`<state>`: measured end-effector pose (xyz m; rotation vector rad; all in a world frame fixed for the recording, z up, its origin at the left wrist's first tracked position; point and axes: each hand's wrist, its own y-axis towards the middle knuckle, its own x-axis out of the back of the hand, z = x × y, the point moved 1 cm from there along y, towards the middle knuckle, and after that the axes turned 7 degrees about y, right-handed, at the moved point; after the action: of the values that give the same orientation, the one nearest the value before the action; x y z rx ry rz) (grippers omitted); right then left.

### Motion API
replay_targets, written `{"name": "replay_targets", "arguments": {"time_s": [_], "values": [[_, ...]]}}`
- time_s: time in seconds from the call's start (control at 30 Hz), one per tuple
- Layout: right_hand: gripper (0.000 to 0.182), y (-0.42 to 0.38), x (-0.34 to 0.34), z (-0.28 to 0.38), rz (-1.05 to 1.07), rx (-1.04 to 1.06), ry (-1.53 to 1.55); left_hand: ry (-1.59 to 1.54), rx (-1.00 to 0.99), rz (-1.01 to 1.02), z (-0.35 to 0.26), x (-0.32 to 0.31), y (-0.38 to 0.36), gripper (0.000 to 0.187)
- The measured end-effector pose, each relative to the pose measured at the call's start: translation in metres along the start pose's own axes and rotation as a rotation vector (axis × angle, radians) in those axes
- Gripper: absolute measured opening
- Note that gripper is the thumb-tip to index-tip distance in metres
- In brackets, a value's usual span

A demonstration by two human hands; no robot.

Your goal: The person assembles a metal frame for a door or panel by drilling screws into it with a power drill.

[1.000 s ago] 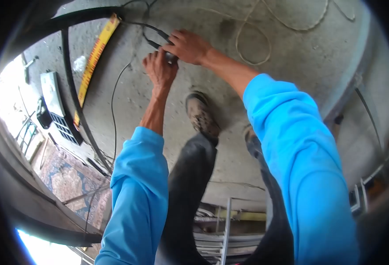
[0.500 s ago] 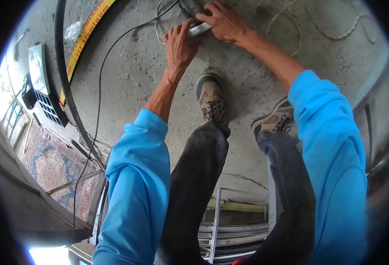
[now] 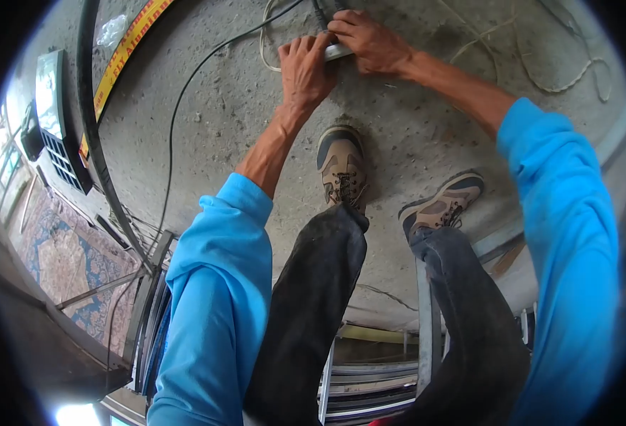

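My left hand [image 3: 306, 71] is closed around the left part of a white power strip [image 3: 338, 52], held just over the concrete floor at the top of the view. My right hand [image 3: 373, 42] is curled at the strip's right side, its fingers closed on a black plug [image 3: 339, 6] mostly hidden by them. Beside it, another dark cable [image 3: 320, 14] runs down to the strip between both hands. A pale cord [image 3: 264, 46] loops out to the left of my left hand.
A thin black cable [image 3: 178, 113] curves across the floor on the left. Beyond it are a thick dark hose [image 3: 85, 85], a yellow strip with red lettering [image 3: 124, 53] and a panel with a grid [image 3: 61, 156]. White cord [image 3: 554, 89] lies at right; metal bars [image 3: 369, 387] lie below my legs.
My view has shifted a little, and both hands with the power strip appear slightly farther right. The hands are closer together, with less of the strip showing between them.
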<state>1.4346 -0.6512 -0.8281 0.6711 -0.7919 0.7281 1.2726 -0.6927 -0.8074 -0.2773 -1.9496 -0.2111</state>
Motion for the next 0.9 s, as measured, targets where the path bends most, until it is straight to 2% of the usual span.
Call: {"name": "replay_targets", "arguments": {"time_s": [0.13, 0.17, 0.2, 0.23, 0.27, 0.3, 0.33, 0.37, 0.4, 0.47, 0.5, 0.53, 0.57, 0.6, 0.63, 0.67, 0.7, 0.73, 0.83, 0.9], "values": [[0.053, -0.008, 0.008, 0.010, 0.050, -0.054, -0.128, 0.050, -0.019, 0.048, 0.000, 0.002, 0.000, 0.044], [0.061, -0.010, 0.025, 0.031, -0.035, -0.240, -0.168, 0.088, 0.002, 0.124, -0.004, 0.008, -0.001, 0.053], [0.069, -0.008, 0.049, 0.054, -0.122, -0.426, -0.208, 0.087, -0.004, 0.124, -0.010, 0.022, -0.008, 0.053], [0.080, -0.016, 0.055, 0.076, -0.254, -0.678, -0.019, 0.080, 0.008, 0.106, -0.018, 0.039, -0.016, 0.060], [0.079, -0.033, 0.062, 0.104, -0.297, -0.962, 0.066, 0.067, 0.009, 0.082, -0.031, 0.056, -0.022, 0.067], [0.078, -0.049, 0.068, 0.139, -0.357, -1.240, 0.156, 0.047, 0.103, 0.222, -0.044, 0.078, -0.035, 0.073], [0.077, -0.077, 0.073, 0.177, -0.273, -1.459, 0.247, 0.037, 0.193, 0.353, -0.054, 0.100, -0.059, 0.078], [0.074, -0.100, 0.091, 0.217, -0.191, -1.527, 0.290, 0.090, 0.191, 0.376, -0.057, 0.111, -0.094, 0.080], [0.070, -0.122, 0.114, 0.265, -0.014, -1.644, 0.386, 0.104, 0.234, 0.487, -0.073, 0.145, -0.118, 0.072], [0.059, -0.162, 0.143, 0.348, 0.120, -1.767, 0.598, 0.109, 0.297, 0.605, -0.090, 0.207, -0.180, 0.067], [0.063, -0.152, 0.182, 0.380, 0.212, -1.854, 0.563, 0.071, 0.337, 0.595, -0.098, 0.243, -0.208, 0.063], [0.067, -0.151, 0.205, 0.415, 0.253, -1.885, 0.402, 0.046, 0.442, 0.595, -0.106, 0.274, -0.237, 0.058], [0.065, -0.160, 0.213, 0.434, 0.140, -1.832, 0.446, 0.036, 0.507, 0.626, -0.109, 0.306, -0.267, 0.051], [0.057, -0.205, 0.173, 0.441, 0.025, -1.483, 0.228, 0.011, 0.630, 0.668, -0.113, 0.340, -0.290, 0.048], [0.055, -0.134, 0.253, 0.454, -0.312, -1.691, 0.571, -0.006, 0.721, 0.671, -0.127, 0.386, -0.305, 0.045], [0.049, -0.123, 0.265, 0.460, -0.352, -1.580, 0.514, -0.077, 0.778, 0.641, -0.132, 0.421, -0.329, 0.045], [0.046, -0.112, 0.274, 0.467, -0.363, -1.519, 0.529, -0.128, 0.791, 0.547, -0.137, 0.452, -0.360, 0.045], [0.045, -0.099, 0.279, 0.473, -0.375, -1.518, 0.625, -0.120, 0.889, 0.466, -0.140, 0.477, -0.394, 0.045], [0.043, -0.081, 0.288, 0.515, -0.321, -1.391, 0.743, -0.339, 1.022, 0.362, -0.152, 0.537, -0.482, 0.049], [0.042, -0.071, 0.282, 0.540, -0.090, -1.331, 0.752, -0.376, 1.104, 0.382, -0.159, 0.560, -0.547, 0.051]]}}
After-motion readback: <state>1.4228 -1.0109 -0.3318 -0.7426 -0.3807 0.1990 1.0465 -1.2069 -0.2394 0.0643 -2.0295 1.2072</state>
